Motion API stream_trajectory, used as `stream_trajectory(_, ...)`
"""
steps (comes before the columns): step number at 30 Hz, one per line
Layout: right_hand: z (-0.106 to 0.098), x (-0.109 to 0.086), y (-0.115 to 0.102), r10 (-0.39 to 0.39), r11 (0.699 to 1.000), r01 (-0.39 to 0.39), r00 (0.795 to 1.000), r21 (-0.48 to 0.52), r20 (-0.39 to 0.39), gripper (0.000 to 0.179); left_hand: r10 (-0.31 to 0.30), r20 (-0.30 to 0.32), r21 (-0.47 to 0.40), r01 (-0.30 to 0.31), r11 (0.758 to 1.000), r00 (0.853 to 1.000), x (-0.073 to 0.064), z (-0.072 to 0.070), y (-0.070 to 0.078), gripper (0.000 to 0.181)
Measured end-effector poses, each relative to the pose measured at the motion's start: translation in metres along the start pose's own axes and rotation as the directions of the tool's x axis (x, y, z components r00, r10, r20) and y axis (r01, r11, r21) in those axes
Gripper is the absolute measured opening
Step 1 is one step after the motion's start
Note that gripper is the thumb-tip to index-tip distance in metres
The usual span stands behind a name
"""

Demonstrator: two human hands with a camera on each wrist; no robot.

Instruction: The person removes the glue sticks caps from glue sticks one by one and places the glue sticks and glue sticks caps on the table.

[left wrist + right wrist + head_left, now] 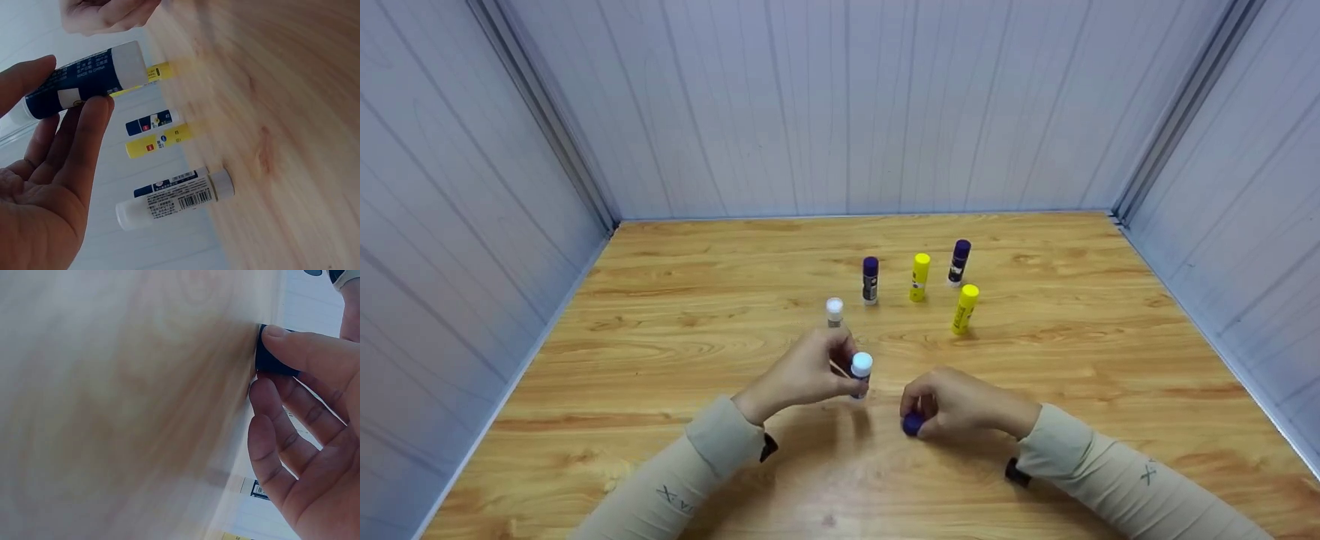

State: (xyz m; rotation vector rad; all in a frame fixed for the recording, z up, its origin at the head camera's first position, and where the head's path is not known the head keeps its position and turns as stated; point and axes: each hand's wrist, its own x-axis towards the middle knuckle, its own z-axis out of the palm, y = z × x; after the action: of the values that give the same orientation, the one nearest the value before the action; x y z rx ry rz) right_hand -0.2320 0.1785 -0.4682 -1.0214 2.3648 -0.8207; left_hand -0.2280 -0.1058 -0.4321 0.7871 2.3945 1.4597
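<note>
My left hand (804, 373) pinches a navy-labelled glue stick (861, 366) between thumb and fingers, close over the front middle of the table. The left wrist view shows this glue stick (84, 80) tilted, white at both ends. To its right, my right hand (964, 405) grips a small dark blue cap (913, 424) with thumb and fingertips. In the right wrist view the cap (273, 355) sits right at the tabletop. Just beyond the left hand stands a white glue stick (834, 307), its lower part hidden by that hand.
Farther back stand two navy glue sticks, one left (870, 281) and one right (959, 262), and two yellow ones, one middle (920, 277) and one nearer (965, 309). Pale panel walls (847, 112) enclose the wooden table (675, 300) at the back and sides.
</note>
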Motion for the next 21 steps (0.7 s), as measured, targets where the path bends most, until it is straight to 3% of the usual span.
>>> stream_trajectory(13, 0.0, -0.001, 0.0, 0.012, 1.0, -0.012, 1.0, -0.004, -0.007, 0.025, -0.011, 0.135, 0.179, -0.014, 0.984, 0.991, -0.004, 0.009, -0.009, 0.032)
stream_trajectory(21, -0.001, 0.0, -0.001, 0.002, 1.0, -0.002, 1.0, -0.011, 0.005, 0.025, -0.02, 0.176, 0.176, -0.012, 0.984, 0.984, -0.007, 0.009, -0.012, 0.032)
